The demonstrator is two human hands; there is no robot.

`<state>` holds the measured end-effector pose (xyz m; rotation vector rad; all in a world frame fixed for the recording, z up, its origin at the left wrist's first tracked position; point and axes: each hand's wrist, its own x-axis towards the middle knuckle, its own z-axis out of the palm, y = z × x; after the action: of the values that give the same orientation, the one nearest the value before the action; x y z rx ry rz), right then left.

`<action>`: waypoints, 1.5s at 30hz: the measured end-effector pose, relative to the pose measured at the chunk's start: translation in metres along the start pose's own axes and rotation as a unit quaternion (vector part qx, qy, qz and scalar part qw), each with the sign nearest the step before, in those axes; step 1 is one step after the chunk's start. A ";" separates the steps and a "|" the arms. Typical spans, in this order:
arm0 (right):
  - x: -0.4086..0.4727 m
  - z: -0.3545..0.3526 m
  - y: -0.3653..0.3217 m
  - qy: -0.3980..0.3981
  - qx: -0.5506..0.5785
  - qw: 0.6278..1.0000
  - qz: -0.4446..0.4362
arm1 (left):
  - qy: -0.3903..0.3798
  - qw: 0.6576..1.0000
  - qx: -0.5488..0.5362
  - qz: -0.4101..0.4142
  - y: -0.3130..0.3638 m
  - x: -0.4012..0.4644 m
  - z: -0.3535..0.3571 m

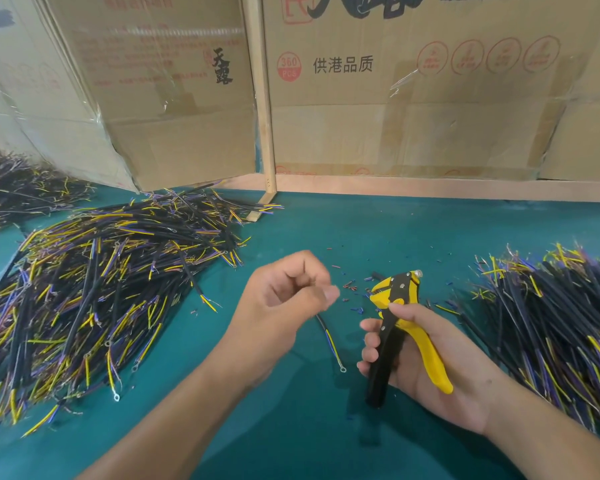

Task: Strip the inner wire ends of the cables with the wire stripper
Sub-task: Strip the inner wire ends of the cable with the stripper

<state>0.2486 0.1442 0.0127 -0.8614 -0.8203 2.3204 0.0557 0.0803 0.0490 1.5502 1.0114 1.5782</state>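
Right hand point(426, 355) wrapped around the wire stripper point(400, 320), thumb lying across the yellow head, fingers curled round the black handle, yellow handle resting against the palm. Stripper head pointed up and away, above the green counter point(378, 230). Left hand point(284, 299) raised just left of the stripper, fingers curled in, thumb and fingertips pinched together; a single black cable point(329, 337) ran out from under that hand, with its yellow and blue inner wires trailing toward the body and ending in a ring terminal. Could not tell whether the left grip actually held that cable. Large heap of cables point(94, 296) spread on the counter at left, another heap point(561, 327) at right. Scattered insulation scraps point(349, 284) near the stripper head. Cardboard boxes point(413, 98) stood behind.
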 end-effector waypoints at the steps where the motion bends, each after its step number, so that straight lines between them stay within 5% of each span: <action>1: 0.000 0.000 0.000 0.001 0.000 1.000 0.000 | -0.006 1.000 0.002 0.003 0.001 0.000 -0.001; 7: 0.000 0.001 0.000 0.003 -0.002 1.000 0.000 | -0.007 0.999 0.022 -0.029 -0.009 0.002 0.000; 16: 0.002 0.001 0.000 0.009 -0.007 1.000 -0.001 | -0.020 0.950 0.310 -0.022 -0.026 0.000 0.002; 24: 0.001 0.000 0.000 0.004 0.002 1.000 -0.003 | 0.036 0.972 0.230 -0.021 -0.015 0.002 0.000; 45: 0.001 -0.002 0.000 -0.003 0.004 1.000 0.007 | -0.046 0.993 0.095 -0.051 -0.007 0.001 0.000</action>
<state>0.2494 0.1452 0.0114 -0.8608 -0.8089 2.3374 0.0559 0.0840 0.0429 1.6539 1.1972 1.3619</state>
